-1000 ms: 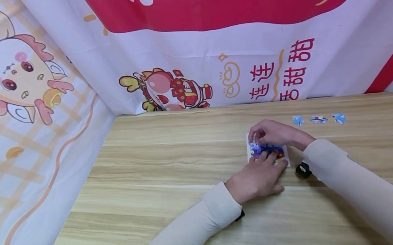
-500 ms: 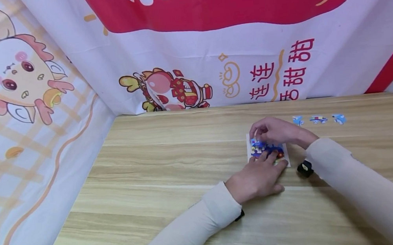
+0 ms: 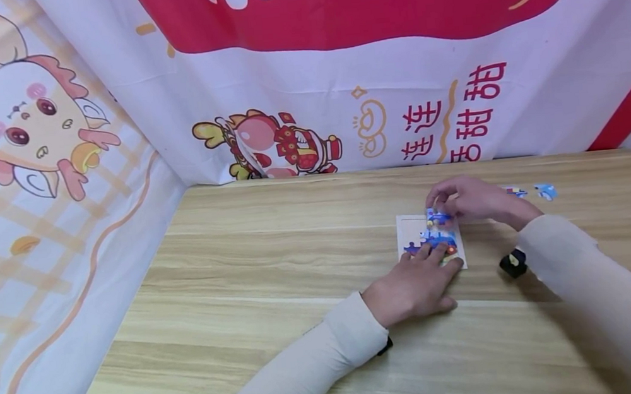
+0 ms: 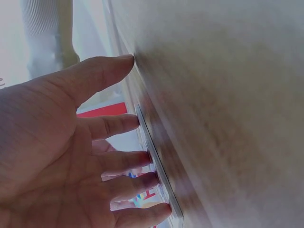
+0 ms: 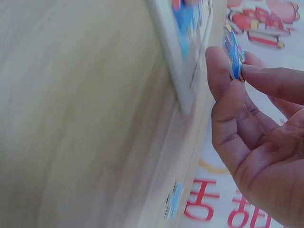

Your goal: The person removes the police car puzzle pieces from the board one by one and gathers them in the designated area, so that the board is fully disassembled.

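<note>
My right hand (image 3: 464, 198) pinches a blue jigsaw piece (image 5: 232, 54) between thumb and fingers, raised above the upper right of a white-bordered puzzle tray (image 3: 401, 234). In the right wrist view the piece stands on edge, apart from the tray. My left hand (image 3: 412, 286) lies with spread, nearly straight fingers on the tray's lower part. Its fingertips (image 4: 151, 178) press the fitted pieces and the tray's edge in the left wrist view. Blue fitted pieces (image 3: 439, 239) fill part of the tray; its upper left shows bare backing.
Loose light-blue and red puzzle pieces (image 3: 546, 192) lie on the wooden table (image 3: 276, 258) behind and right of my right hand. A printed white and red cloth (image 3: 332, 75) hangs along the table's back edge, another cloth at the left.
My right hand has moved right with the blue jigsaw piece, from the tray's upper left to its upper right, uncovering the bare backing. My left hand has stayed put.
</note>
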`<state>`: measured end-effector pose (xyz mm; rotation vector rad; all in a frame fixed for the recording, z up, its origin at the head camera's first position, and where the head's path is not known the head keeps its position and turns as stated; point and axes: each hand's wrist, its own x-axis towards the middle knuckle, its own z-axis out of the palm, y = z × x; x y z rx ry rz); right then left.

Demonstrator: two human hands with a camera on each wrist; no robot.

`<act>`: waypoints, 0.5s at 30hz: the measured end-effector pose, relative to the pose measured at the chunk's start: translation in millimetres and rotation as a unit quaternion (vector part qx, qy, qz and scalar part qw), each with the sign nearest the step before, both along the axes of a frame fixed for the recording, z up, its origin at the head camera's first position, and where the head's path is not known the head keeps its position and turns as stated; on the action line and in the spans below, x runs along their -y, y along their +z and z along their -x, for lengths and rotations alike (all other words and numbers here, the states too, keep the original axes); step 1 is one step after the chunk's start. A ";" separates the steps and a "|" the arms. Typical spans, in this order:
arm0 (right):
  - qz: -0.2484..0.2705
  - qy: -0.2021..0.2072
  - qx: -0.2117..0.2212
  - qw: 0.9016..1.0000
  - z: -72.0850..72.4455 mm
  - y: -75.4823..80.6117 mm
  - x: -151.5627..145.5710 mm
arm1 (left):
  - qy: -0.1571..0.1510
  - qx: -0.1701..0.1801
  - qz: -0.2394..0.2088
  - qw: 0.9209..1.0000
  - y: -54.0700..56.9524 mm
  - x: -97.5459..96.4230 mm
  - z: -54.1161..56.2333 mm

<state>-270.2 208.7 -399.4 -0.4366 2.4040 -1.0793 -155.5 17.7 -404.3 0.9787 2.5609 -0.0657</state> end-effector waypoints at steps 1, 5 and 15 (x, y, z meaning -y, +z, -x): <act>0.003 -0.007 0.004 1.000 1.0 -0.4 -5.1 | 0.000 0.000 0.001 1.000 0.0 -0.2 -0.1; 0.000 -0.031 0.002 1.000 5.4 -4.4 -27.0 | 0.000 -0.004 0.005 1.000 0.1 -0.7 -0.6; -0.037 -0.060 -0.004 0.998 5.2 -9.1 -69.2 | 0.000 -0.003 0.006 1.000 0.9 -0.9 -1.0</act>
